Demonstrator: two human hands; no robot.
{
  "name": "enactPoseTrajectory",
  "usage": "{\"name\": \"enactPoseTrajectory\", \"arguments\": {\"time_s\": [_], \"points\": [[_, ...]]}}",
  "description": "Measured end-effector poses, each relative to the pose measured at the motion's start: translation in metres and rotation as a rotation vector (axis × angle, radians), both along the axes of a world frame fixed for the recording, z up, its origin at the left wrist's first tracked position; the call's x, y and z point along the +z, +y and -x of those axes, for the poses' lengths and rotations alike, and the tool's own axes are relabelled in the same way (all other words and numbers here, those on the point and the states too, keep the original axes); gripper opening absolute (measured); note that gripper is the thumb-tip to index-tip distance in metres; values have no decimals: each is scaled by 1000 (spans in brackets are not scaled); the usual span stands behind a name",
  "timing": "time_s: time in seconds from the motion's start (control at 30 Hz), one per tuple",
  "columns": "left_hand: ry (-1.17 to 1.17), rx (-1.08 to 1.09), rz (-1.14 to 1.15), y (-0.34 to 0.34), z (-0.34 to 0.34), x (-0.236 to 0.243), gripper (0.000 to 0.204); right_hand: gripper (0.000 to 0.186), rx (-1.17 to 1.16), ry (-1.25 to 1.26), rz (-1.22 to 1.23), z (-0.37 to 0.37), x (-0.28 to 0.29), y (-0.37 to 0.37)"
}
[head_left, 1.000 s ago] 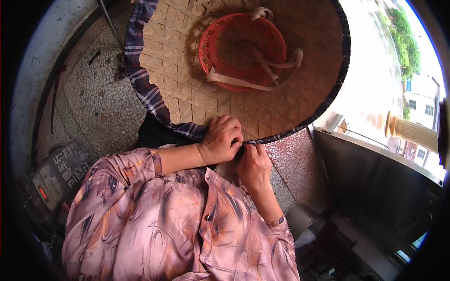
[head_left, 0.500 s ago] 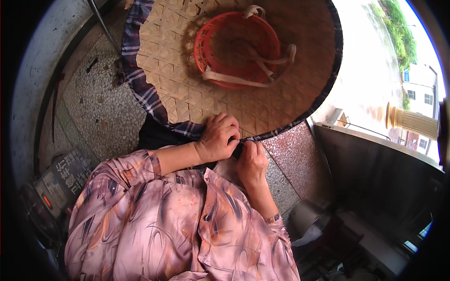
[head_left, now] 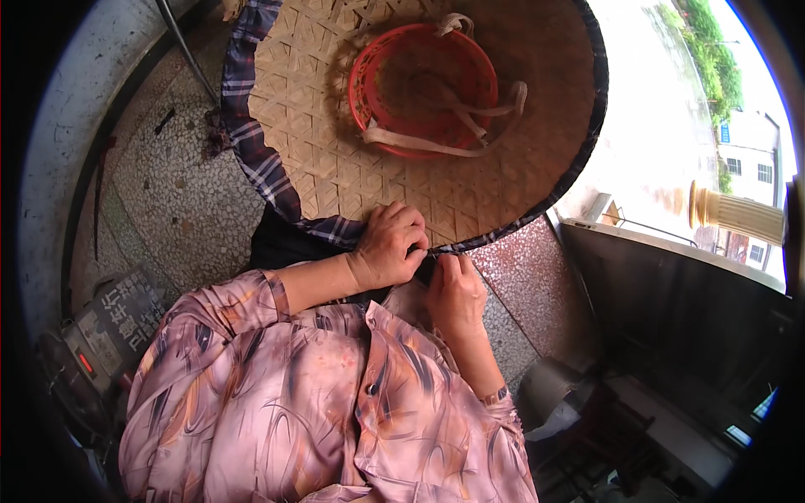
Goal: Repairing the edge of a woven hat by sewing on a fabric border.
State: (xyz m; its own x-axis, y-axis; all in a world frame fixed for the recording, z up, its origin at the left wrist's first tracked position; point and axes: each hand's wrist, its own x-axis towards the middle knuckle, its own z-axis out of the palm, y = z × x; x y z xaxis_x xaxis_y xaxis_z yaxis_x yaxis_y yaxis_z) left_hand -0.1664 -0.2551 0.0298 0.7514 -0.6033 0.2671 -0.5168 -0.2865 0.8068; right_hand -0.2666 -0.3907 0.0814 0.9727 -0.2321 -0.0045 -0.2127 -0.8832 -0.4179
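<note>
A wide woven bamboo hat (head_left: 312,134) lies with its inside up, its brim edged in dark plaid cloth (head_left: 267,178). In its middle sits a red plastic basket-like ring (head_left: 369,63) with a pale strap (head_left: 411,142) looped across it. My left hand (head_left: 387,245) is closed over the near brim, fingers curled on the cloth edging. Just right of it and slightly nearer, my right hand (head_left: 458,293) is closed in a pinch by the same edge. Whatever its fingertips hold is too small to make out. Dark cloth (head_left: 289,243) shows below the brim.
Speckled stone floor (head_left: 189,201) spreads to the left, with a dark rod (head_left: 186,52) at far left. A dark panel (head_left: 671,289) stands on the right, near a grey rounded container (head_left: 547,387). Boxy equipment (head_left: 117,323) is at lower left. Beyond is a pale column (head_left: 734,216).
My right hand has shifted slightly right and down, away from the brim. My left hand keeps its place on the edging; the hat has barely moved.
</note>
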Motion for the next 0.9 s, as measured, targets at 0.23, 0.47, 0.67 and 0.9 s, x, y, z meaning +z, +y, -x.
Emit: {"name": "enactPoseTrajectory", "arguments": {"time_s": [0.23,0.47,0.67,0.9], "points": [[8,-27,-31,3,0,1,13,5,59,-38,-3,2,-1,-2],[-4,-27,-33,4,0,0,17,5,62,-75,-72,1,1,0],[24,-34,-33,3,0,1,13,8,29,-41,-79,1,-3,1],[-9,-24,-6,4,0,-2,13,8,48,-54,-6,-3,-14,6]]}}
